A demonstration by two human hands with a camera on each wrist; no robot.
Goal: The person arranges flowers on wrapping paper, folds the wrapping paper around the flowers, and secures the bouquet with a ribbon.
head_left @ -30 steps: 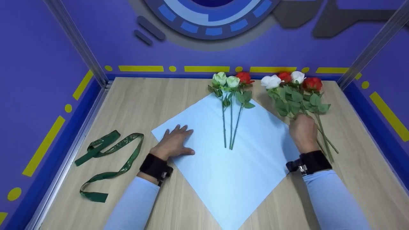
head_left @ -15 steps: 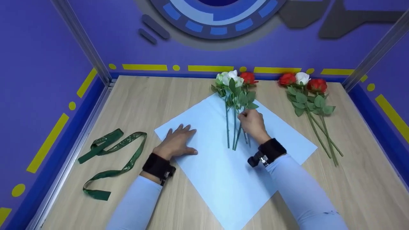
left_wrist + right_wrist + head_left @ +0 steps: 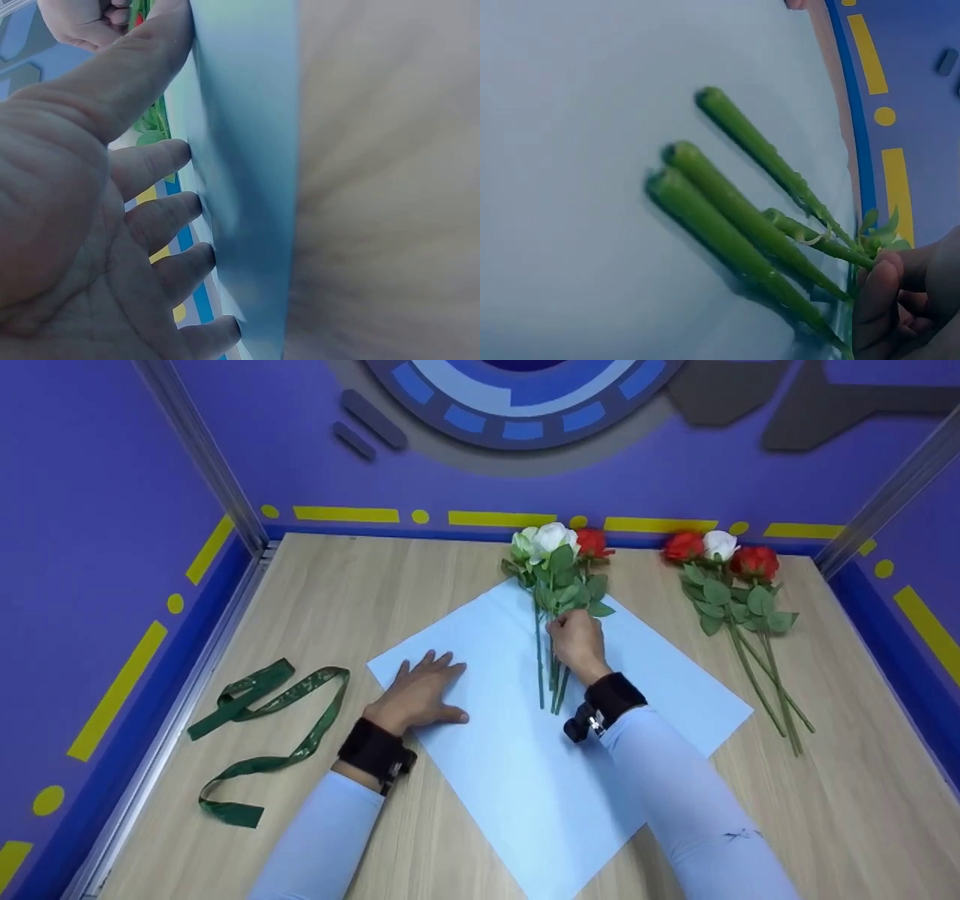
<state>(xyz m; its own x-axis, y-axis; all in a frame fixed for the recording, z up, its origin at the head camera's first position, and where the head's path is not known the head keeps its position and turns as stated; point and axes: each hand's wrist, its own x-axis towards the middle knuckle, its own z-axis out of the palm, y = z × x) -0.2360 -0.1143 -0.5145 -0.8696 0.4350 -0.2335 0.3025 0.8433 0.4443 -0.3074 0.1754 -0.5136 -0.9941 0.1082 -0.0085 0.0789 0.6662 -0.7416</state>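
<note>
My right hand pinches the stem of a white rose over a light blue sheet of wrapping paper. In the right wrist view, thumb and finger hold that green stem above several thicker-looking stem ends. Under the white rose's leaves lie a pale green rose and a red rose, their stems pointing toward me; another pale green bloom is hidden. My left hand rests with spread fingers on the paper's left corner, its fingertips pressing the sheet.
Two red roses and a white rose lie on the table's right side, stems crossing. A dark green ribbon lies loosely looped at the left. Blue-purple panels wall in the wooden table at the back and sides.
My right hand has carried the white rose leftward from the right-hand group and set it over the roses on the paper. My left hand stays on the paper.
</note>
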